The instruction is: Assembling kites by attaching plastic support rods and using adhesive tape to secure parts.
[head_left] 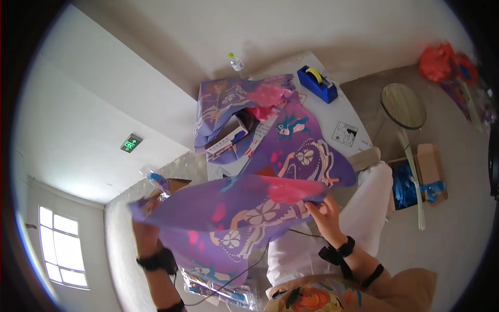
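Note:
A thin purple printed sheet (234, 213) with pink patches and white flower shapes is stretched in front of me, its lower part hanging down. My right hand (326, 218) pinches its right edge between thumb and fingers. At the other end, my left hand (144, 236) is closed on the sheet's left edge, slightly blurred and partly covered by it. Beyond it, a second purple printed sheet (306, 151) lies over the white table and hangs off its near edge. More purple sheeting (213, 99) is bunched at the table's far left, around an opened box (228, 138).
A blue tape dispenser (318, 84) and a bottle with a green cap (235, 62) stand toward the back of the white table (340, 117). To the right are a round stool (404, 106) and a cardboard box (432, 161) holding blue material. A cable (234, 278) runs below the sheet.

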{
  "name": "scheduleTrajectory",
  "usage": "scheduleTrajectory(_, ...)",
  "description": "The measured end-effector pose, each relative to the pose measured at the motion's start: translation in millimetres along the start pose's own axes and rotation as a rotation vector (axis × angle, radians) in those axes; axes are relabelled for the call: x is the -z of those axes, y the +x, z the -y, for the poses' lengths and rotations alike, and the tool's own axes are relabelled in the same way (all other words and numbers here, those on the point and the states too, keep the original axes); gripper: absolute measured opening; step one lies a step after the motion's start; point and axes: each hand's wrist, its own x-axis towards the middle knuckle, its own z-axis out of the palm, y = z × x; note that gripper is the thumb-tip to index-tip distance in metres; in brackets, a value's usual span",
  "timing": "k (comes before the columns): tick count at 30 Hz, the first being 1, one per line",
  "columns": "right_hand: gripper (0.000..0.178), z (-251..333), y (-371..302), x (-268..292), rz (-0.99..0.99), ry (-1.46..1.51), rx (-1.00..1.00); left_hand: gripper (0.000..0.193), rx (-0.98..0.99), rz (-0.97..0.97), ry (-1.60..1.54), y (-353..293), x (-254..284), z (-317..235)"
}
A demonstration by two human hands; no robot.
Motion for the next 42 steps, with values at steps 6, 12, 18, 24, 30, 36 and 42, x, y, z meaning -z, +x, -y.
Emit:
scheduleTrajectory(6, 0.043, -22, 33, 56, -0.166, -0.419, 0.295, 0.016, 0.477, 0.207, -0.058, 218, -46, 147)
scheduleTrajectory(12, 0.064, -33, 96, 129, -0.374, -0.469, 0.095, 0.025, 0.399, 0.153, -0.072, 295, -177, 305)
scheduleTrajectory(18, 0.049, -66, 143, 178, -0.446, -0.351, -0.219, 0.039, 0.455, 0.224, 0.006, 268, -212, 421)
scheduleTrajectory(24, 0.046, -73, 207, 197, -0.465, -0.369, -0.058, 0.044, 0.485, 0.385, -0.164, 178, -229, 448)
scheduleTrajectory(30, 0.038, -99, 345, 226, -0.451, -1.14, 0.276, 0.052, -0.436, 0.661, 1.35, 161, -303, 376)
scheduleTrajectory(36, 0.023, -108, 410, 237, -0.366, -1.342, 0.063, 0.046, -0.23, 0.648, 0.864, 169, -315, 379)
scheduleTrajectory(42, 0.018, -99, 428, 240, -0.459, -1.278, 0.099, 0.047, -0.325, 0.696, 0.924, 185, -319, 347)
